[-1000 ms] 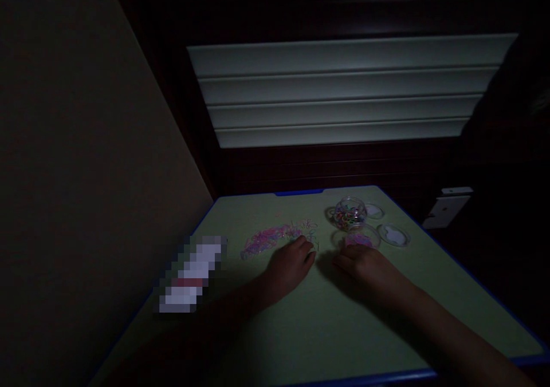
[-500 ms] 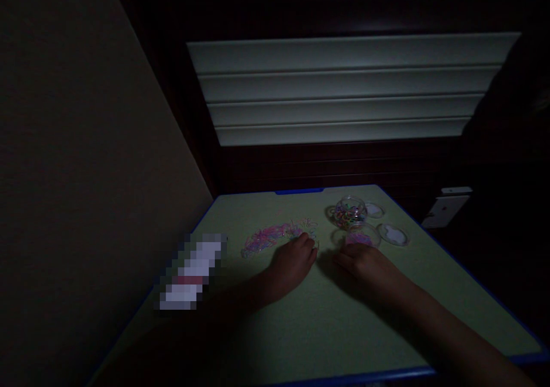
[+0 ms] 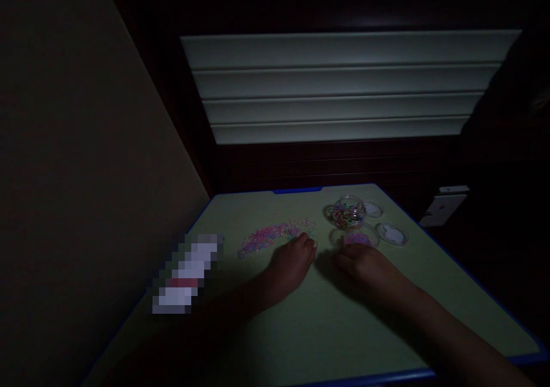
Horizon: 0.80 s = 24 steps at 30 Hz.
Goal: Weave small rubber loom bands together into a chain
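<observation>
A loose pile of thin pink and purple elastic bands lies on the pale green table. My left hand rests at the pile's right end, fingers bent together over a few stray bands; whatever they pinch is hidden. To its right, my right hand is closed, its fingertips low over the table. Directly behind that hand stands a clear round jar partly filled with pink and purple bands; the hand covers its near side. In the dim light, nothing shows between the right fingers.
Behind the first jar stands another clear jar of multicoloured bands. Two round lids lie to the right of the jars. A blurred-out white item is near the table's left edge. A wall borders the left, a louvred panel the back.
Both hands stay almost in place, fingers still closed. The whole view has shifted slightly; jars and pile look unchanged.
</observation>
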Available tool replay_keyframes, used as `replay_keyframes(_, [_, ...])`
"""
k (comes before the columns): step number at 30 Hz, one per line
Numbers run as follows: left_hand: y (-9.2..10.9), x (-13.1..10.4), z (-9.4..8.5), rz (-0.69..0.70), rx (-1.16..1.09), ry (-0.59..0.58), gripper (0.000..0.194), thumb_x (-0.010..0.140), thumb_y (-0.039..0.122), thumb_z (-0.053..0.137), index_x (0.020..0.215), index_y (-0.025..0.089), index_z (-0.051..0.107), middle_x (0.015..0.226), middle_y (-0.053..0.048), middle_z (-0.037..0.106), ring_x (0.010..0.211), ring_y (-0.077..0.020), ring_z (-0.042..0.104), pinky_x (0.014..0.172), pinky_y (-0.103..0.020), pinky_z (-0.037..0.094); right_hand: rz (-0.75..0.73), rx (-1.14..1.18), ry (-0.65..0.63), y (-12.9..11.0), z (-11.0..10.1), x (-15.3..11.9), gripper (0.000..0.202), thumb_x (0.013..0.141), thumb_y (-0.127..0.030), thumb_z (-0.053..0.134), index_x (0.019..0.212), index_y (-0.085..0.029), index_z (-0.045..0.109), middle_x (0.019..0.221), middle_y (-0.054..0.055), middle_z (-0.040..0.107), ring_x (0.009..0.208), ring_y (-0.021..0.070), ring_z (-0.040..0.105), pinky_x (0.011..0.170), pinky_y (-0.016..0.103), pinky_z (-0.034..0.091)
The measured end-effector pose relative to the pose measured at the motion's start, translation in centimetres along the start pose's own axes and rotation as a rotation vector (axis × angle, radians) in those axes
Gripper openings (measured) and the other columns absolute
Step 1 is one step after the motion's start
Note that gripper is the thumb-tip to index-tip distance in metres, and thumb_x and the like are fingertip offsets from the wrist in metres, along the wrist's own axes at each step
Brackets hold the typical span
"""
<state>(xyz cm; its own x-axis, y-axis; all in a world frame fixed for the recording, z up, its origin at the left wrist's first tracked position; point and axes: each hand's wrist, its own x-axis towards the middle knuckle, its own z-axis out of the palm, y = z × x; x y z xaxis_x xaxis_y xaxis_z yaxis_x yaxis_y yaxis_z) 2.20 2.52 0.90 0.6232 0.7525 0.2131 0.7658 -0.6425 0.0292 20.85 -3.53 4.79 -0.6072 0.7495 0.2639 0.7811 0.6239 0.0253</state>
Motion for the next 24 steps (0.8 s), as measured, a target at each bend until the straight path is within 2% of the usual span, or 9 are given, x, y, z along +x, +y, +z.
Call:
replay_keyframes(8, [-0.04, -0.01, 0.22, -0.011, 0.005, -0.033, 0.025, 0.093, 0.022, 0.030, 0.092, 0.018, 0.054, 0.093, -0.006, 0.053, 0.078, -0.0147, 0.055, 0.070, -0.026, 0.045, -0.005, -0.032, -0.002, -0.05, -0.03, 0.15, 0.013, 0.086, -0.016, 0.047, 0.077, -0.016, 0.057, 0.070, 0.002, 0.057, 0.063, 0.0125, 0.050, 0.061, 0.027, 0.029])
replay_keyframes(17, [0.06, -0.03, 0.07, -0.022, 0.009, -0.018, 0.025, 0.093, 0.023, 0.029, 0.091, 0.018, 0.053, 0.090, -0.004, 0.053, 0.077, -0.0153, 0.056, 0.068, -0.027, 0.045, -0.004, -0.014, 0.027, 0.06, 0.17, 0.00, 0.011, 0.085, -0.015, 0.049, 0.077, -0.016, 0.057, 0.070, 0.002, 0.058, 0.063, 0.0121, 0.049, 0.060, 0.026, 0.028])
replay_keyframes(24, [0.03, 0.01, 0.35, -0.019, 0.074, -0.043, 0.020, 0.091, 0.016, 0.031, 0.095, 0.018, 0.050, 0.094, -0.006, 0.052, 0.084, -0.0167, 0.055, 0.070, -0.027, 0.047, -0.019, -0.017, 0.041, 0.02, 0.10, 0.05, 0.015, 0.086, -0.015, 0.046, 0.076, -0.016, 0.057, 0.069, 0.003, 0.056, 0.063, 0.0119, 0.048, 0.061, 0.026, 0.029])
